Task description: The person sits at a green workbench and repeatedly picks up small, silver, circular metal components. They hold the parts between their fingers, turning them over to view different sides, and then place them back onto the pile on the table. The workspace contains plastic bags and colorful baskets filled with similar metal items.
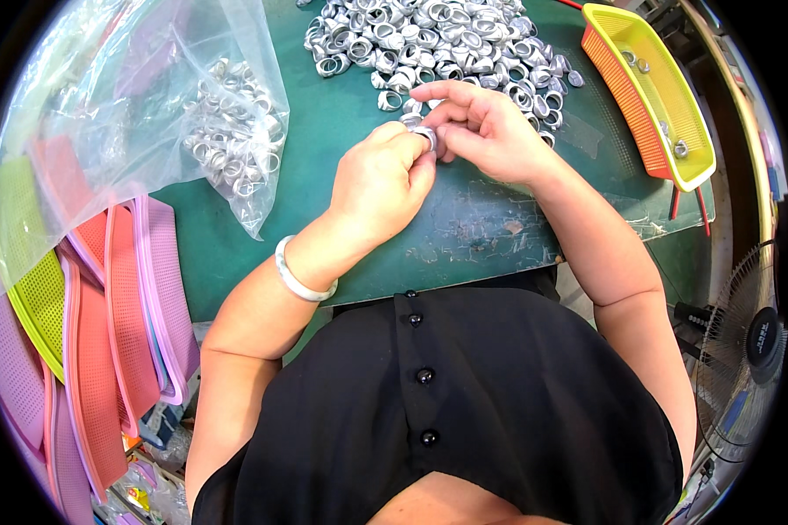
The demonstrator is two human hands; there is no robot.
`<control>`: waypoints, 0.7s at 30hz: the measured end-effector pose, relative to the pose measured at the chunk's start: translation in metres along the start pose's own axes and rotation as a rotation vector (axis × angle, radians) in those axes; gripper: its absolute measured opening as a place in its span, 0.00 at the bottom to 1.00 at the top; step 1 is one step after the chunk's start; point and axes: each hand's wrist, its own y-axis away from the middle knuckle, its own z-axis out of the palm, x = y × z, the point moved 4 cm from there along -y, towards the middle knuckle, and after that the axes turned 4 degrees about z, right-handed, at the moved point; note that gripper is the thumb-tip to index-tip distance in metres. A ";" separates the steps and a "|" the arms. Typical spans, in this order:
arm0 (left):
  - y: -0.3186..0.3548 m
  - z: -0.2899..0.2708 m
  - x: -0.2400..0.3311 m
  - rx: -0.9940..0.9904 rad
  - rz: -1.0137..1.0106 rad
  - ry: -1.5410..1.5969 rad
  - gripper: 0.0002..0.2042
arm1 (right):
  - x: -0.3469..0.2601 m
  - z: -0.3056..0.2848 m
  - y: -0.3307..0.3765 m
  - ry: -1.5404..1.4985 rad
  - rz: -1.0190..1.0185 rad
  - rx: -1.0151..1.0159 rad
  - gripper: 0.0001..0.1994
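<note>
My left hand (pixel 378 182) is closed, its thumb and forefinger pinching a silver ring (pixel 427 137) above the green table. From the other side my right hand (pixel 497 136) meets it, thumb and curled fingers at the ring's edge, while the forefinger stretches out to the left. The fingertips partly cover the ring. Just beyond both hands spreads a large pile of similar silver rings (pixel 438 44), a few lying loose at its near side. A pale bangle (pixel 299 271) circles my left wrist.
On the left, a clear plastic bag (pixel 245 188) holds many rings. Pink, purple and green plastic baskets (pixel 92 376) are stacked beside the table (pixel 324 157). A yellow and orange basket (pixel 700 166) with several rings stands at the right. A fan (pixel 744 350) is at lower right.
</note>
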 end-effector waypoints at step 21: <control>0.000 -0.002 -0.003 -0.064 -0.053 -0.029 0.02 | -0.002 0.002 0.001 -0.062 0.010 0.015 0.20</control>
